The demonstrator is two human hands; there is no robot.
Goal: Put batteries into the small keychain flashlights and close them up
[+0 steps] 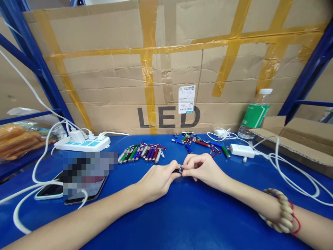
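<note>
My left hand (161,177) is closed round a small dark keychain flashlight (180,170), above the blue tabletop. Most of its body is hidden by the fingers; a shiny round end shows. At that end, my right hand (204,169) pinches with thumb and forefinger; whether a small part sits between those fingertips I cannot tell. Behind my left hand lies a neat row of keychain flashlights (140,153) in silver, green, purple, black and red, with carabiner clips at their far ends. Beyond my right hand is a loose pile of similar flashlights (191,139).
Two phones, one a dark phone (97,189), lie at left with white cables across them. A white power strip (85,143) stands behind. At right are a charger (242,150), a water bottle (253,116) and an open carton (304,142). A large cardboard box (117,80) walls the back.
</note>
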